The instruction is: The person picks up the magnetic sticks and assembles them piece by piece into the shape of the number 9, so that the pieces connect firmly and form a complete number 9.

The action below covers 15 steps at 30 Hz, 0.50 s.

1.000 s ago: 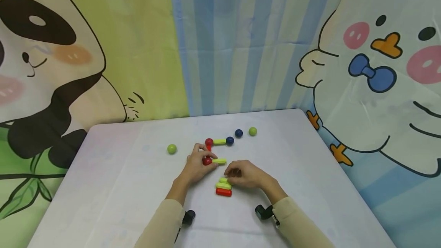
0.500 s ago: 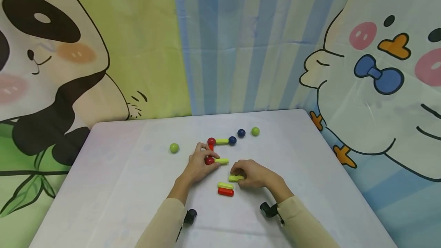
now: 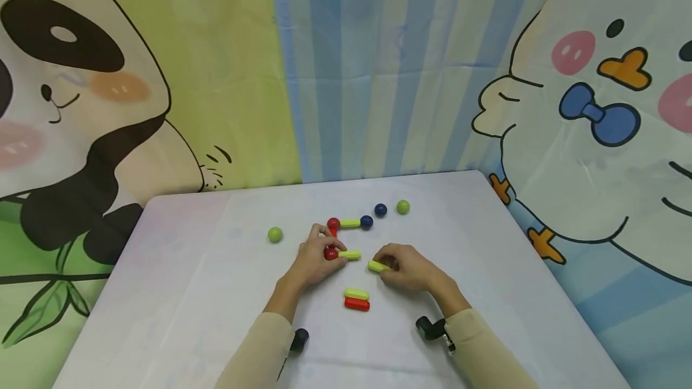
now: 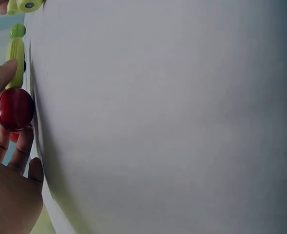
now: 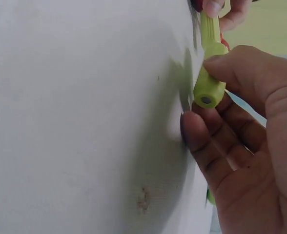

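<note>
My left hand (image 3: 316,260) pinches a yellow-green magnetic rod (image 3: 352,255) close to where it joins a red ball (image 3: 331,253); the thumb lies along the rod in the left wrist view. A red rod (image 3: 333,233), partly hidden by the fingers, runs from there to a farther red ball (image 3: 333,223). That ball joins another yellow-green rod (image 3: 350,223) ending in a dark blue ball (image 3: 366,222). My right hand (image 3: 408,267) grips a separate yellow-green magnetic rod (image 5: 210,83), its metal-tipped end facing the right wrist camera. Its other end points at the left hand's rod.
A yellow-green rod (image 3: 357,294) and a red rod (image 3: 357,304) lie side by side nearer the person. Farther back sit a loose dark blue ball (image 3: 381,210) and a green ball (image 3: 403,207). Another green ball (image 3: 275,235) is left of the left hand.
My right hand has drawn one yellow-green rod off the small pile and carried it away from the person, toward the joined pieces. The left hand keeps its hold at the red ball.
</note>
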### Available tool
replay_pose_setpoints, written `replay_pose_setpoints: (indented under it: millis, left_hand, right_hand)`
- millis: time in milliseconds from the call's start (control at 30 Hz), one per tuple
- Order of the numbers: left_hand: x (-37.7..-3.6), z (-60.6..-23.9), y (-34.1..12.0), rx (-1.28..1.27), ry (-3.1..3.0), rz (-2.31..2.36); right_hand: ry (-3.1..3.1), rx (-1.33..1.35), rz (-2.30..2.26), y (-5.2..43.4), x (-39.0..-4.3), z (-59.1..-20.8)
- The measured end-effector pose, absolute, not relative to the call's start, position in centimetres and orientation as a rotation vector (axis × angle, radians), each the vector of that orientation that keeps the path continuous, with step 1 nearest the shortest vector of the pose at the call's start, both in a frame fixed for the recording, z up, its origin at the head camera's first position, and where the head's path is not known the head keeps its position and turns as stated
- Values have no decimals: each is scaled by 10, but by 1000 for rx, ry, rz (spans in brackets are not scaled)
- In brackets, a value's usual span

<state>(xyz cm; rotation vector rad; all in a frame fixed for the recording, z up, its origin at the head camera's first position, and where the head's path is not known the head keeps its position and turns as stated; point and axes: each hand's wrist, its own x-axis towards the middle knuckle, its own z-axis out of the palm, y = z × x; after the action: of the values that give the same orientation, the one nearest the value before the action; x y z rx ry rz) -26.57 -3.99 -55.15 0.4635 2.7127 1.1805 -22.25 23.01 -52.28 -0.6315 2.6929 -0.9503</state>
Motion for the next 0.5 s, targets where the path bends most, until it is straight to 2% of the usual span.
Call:
replay_pose_setpoints:
  millis: [500]
  left_hand:
    - [-281, -546, -32, 531, 2856, 1154]
  right_hand:
    - [2768, -397, -1186, 230, -233, -527]
